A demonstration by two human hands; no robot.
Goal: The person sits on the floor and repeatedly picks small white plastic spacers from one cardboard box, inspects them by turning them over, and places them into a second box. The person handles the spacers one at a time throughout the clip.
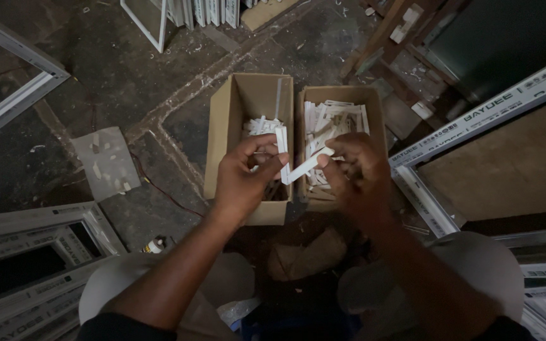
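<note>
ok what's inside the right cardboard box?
The right cardboard box holds a loose heap of short white plastic strips. The right hand covers the box's near half, so the contents there and the bottom are hidden.

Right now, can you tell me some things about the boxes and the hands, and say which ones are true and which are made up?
1. Two open cardboard boxes sit side by side on the floor. True: the left box and the right box.
2. Both boxes are empty. False: each holds short white strips.
3. The left hand holds a white strip upright. True.
4. The right hand holds a hammer. False: it pinches a slanted white strip.
5. The hands are above the boxes. True.
</note>
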